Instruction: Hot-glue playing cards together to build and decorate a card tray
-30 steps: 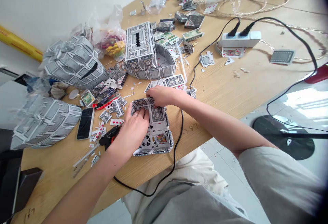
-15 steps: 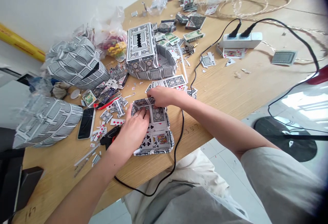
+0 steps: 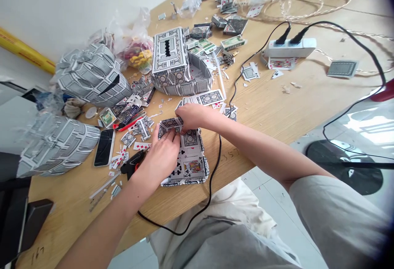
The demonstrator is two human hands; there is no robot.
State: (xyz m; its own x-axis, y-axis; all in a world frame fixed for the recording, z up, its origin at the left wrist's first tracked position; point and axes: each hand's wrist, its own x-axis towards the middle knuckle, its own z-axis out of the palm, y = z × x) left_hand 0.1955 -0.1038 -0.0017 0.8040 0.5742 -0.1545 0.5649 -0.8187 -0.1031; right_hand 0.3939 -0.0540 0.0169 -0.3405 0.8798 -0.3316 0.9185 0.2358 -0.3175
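A shallow tray built from playing cards lies near the table's front edge, face cards showing inside. My left hand rests inside it, fingers pressed down on the cards at its far end. My right hand pinches the tray's far wall, thumb and fingers closed on the patterned card edge. A black glue gun lies just left of the tray, partly hidden by my left wrist.
A finished card box with a slot stands behind. Large card-covered shapes sit at the left, with a phone, a red cutter and card scraps. A power strip with black cables is at the right.
My right hand has shifted slightly left along the tray's far wall. The left hand has stayed pressed in place.
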